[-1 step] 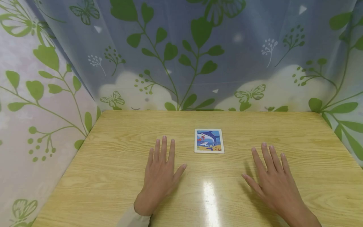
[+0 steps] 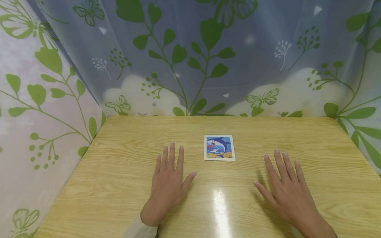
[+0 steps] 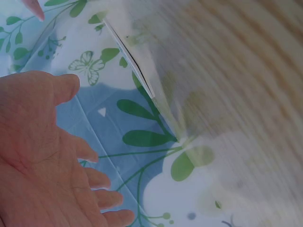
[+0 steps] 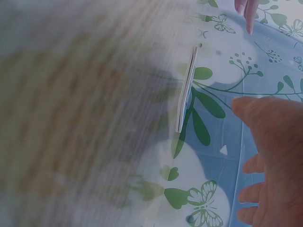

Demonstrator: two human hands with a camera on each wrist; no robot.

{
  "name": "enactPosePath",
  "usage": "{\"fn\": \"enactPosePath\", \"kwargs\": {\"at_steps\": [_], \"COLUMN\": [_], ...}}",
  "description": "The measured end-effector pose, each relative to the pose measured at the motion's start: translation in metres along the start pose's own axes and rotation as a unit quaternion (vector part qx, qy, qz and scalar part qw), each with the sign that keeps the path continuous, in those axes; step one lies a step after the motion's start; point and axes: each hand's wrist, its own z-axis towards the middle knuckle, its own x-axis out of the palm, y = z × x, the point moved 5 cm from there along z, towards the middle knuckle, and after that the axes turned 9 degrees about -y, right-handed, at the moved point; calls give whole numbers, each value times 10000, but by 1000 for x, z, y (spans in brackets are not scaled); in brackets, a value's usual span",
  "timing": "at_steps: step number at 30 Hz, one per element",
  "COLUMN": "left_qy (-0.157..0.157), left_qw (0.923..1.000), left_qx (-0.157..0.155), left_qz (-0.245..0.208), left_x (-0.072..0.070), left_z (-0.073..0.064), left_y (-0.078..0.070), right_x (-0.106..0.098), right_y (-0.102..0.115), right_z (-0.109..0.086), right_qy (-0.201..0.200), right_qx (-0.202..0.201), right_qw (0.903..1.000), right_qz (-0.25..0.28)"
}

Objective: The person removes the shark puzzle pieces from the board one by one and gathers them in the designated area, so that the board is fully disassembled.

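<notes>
A small square picture piece with a white border lies flat on the wooden table, showing a blue shark-like sea animal and a smaller white one. Seen edge-on in the left wrist view, the picture piece is thin, with a dark line along its edge. To its left is my left hand, fingers straight and thumb spread. My right hand is on the other side, fingers spread and pointing forward. Both hands are apart from the piece and hold nothing. Palm undersides show in the wrist views, held above the tabletop.
The light wooden table reaches back to a blue curtain printed with green leaves and butterflies. Patterned fabric also hangs along the left side, and more on the right. A bright light reflection shines on the table between the hands.
</notes>
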Motion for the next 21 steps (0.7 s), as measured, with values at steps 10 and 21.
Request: {"fn": "enactPosePath", "kwargs": {"at_steps": [10,21], "left_qy": [12,437], "left_qw": [10000,9990], "left_qx": [22,30], "left_qz": [-28,-123], "left_x": [0,6], "left_z": [0,2], "left_y": [0,-3], "right_x": [0,2], "right_y": [0,-1], "right_z": [0,-2], "right_qy": [-23,146], "right_qx": [22,106], "right_qw": [10000,9998], "right_qz": [37,122]}}
